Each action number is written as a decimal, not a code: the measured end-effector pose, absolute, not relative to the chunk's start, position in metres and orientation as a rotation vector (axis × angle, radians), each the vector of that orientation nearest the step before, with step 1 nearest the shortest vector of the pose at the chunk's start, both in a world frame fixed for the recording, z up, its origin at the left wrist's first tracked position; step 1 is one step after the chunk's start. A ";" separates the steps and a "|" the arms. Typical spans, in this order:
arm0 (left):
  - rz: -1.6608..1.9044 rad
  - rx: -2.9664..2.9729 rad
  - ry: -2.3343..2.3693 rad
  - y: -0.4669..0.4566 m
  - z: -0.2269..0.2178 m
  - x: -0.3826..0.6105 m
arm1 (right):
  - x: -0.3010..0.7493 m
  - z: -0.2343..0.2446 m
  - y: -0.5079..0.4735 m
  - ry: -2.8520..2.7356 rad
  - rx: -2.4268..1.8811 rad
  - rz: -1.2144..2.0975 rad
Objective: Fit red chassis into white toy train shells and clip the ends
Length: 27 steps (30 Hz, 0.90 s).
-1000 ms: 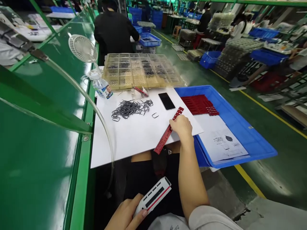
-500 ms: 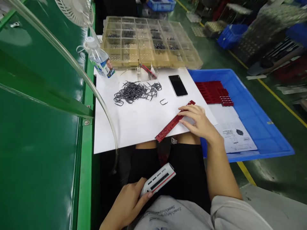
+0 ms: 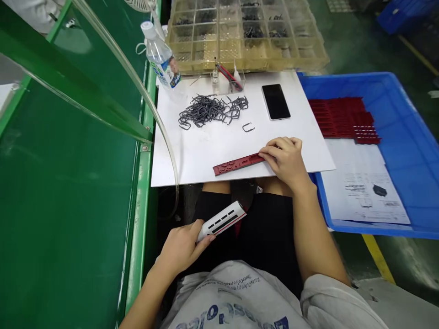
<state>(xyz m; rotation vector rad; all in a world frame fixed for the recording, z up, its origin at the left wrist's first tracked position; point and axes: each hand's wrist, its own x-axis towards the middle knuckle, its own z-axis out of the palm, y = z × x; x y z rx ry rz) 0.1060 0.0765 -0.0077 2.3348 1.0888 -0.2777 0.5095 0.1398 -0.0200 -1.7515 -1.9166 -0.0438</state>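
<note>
From here, the red perforated strip [image 3: 236, 164] lies nearly level on the white board [image 3: 192, 160], close to its near edge. Its right end runs under the fingers of the person's right hand [image 3: 284, 162]. Those fingers are curled and close together, not spread, and the hand rests on the board. I can't tell whether the end is pinched or only pressed down. The left hand [image 3: 180, 246] is off the board, low over the person's lap, wrapped around one end of a white model train car [image 3: 222, 221].

Beyond the strip, the board carries a tangled pile of dark wire clips [image 3: 212, 111], one loose clip [image 3: 248, 128] just off it, and a black phone [image 3: 276, 101]. A small clear holder [image 3: 226, 78] stands at the far edge, near a water bottle [image 3: 159, 55]. A compartment tray [image 3: 247, 36] sits past the board, with dark parts in some cells. To the right, a blue crate [image 3: 404, 137] holds stacked red strips [image 3: 343, 119] and a printed sheet [image 3: 363, 187]. A green bench [image 3: 68, 183] runs along the left side, with a clear tube [image 3: 147, 105] curving over it.

Compared with the earlier frames, the strip has dropped from a steep diagonal to almost level, and my view now points further down. The left hand's grip looks unchanged.
</note>
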 end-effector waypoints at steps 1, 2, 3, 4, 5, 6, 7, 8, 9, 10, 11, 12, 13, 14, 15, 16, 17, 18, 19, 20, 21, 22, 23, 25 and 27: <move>-0.257 2.368 1.092 0.076 -0.005 0.107 | 0.506 -0.019 0.140 -1.922 -1.748 -0.042; -0.228 2.403 1.085 0.076 -0.002 0.108 | 0.503 -0.019 0.141 -1.923 -1.751 -0.041; -0.194 2.445 1.071 0.078 0.001 0.110 | 0.501 -0.018 0.141 -1.919 -1.758 -0.041; -0.158 2.496 1.049 0.080 0.003 0.112 | 0.499 -0.017 0.141 -1.914 -1.766 -0.044; -0.120 2.555 1.021 0.083 0.006 0.115 | 0.498 -0.016 0.141 -1.913 -1.771 -0.049; -0.086 2.621 0.990 0.087 0.010 0.119 | 0.497 -0.014 0.142 -1.916 -1.775 -0.053; -0.053 2.688 0.959 0.091 0.013 0.124 | 0.495 -0.013 0.143 -1.926 -1.777 -0.055; -0.024 2.751 0.927 0.096 0.017 0.130 | 0.493 -0.012 0.145 -1.942 -1.781 -0.053; 0.004 2.805 0.896 0.100 0.021 0.137 | 0.490 -0.010 0.147 -1.959 -1.789 -0.047; 0.034 2.848 0.867 0.105 0.025 0.144 | 0.487 -0.009 0.150 -1.974 -1.802 -0.036; 0.066 2.883 0.840 0.109 0.029 0.151 | 0.484 -0.007 0.153 -1.986 -1.815 -0.019; 0.097 2.913 0.816 0.112 0.032 0.159 | 0.482 -0.005 0.155 -1.996 -1.823 0.005; 0.127 2.939 0.794 0.115 0.036 0.165 | 0.482 -0.003 0.156 -2.000 -1.820 0.034; 0.152 2.964 0.773 0.118 0.040 0.172 | 0.485 -0.001 0.157 -1.984 -1.803 0.066; 0.167 2.987 0.753 0.120 0.043 0.178 | 0.492 0.000 0.155 -1.941 -1.773 0.097; 0.175 3.012 0.730 0.122 0.047 0.184 | 0.502 0.001 0.152 -1.871 -1.735 0.125; 0.175 3.039 0.708 0.125 0.051 0.190 | 0.516 0.000 0.147 -1.783 -1.695 0.151; 0.175 3.069 0.680 0.129 0.055 0.196 | 0.532 0.000 0.141 -1.689 -1.662 0.181; 0.174 3.099 0.653 0.134 0.059 0.203 | 0.549 -0.002 0.134 -1.603 -1.639 0.223; 0.180 3.124 0.628 0.141 0.063 0.211 | 0.566 -0.004 0.126 -1.538 -1.625 0.282; 0.189 3.144 0.615 0.149 0.067 0.220 | 0.581 -0.007 0.119 -1.497 -1.612 0.357; 0.196 3.157 0.621 0.159 0.070 0.230 | 0.593 -0.010 0.113 -1.470 -1.596 0.435; 0.193 3.166 0.645 0.170 0.072 0.241 | 0.602 -0.013 0.108 -1.454 -1.576 0.505; 0.150 3.185 0.725 0.194 0.075 0.265 | 0.612 -0.017 0.104 -1.455 -1.530 0.598; 0.071 3.205 0.797 0.216 0.075 0.288 | 0.614 -0.019 0.105 -1.503 -1.512 0.641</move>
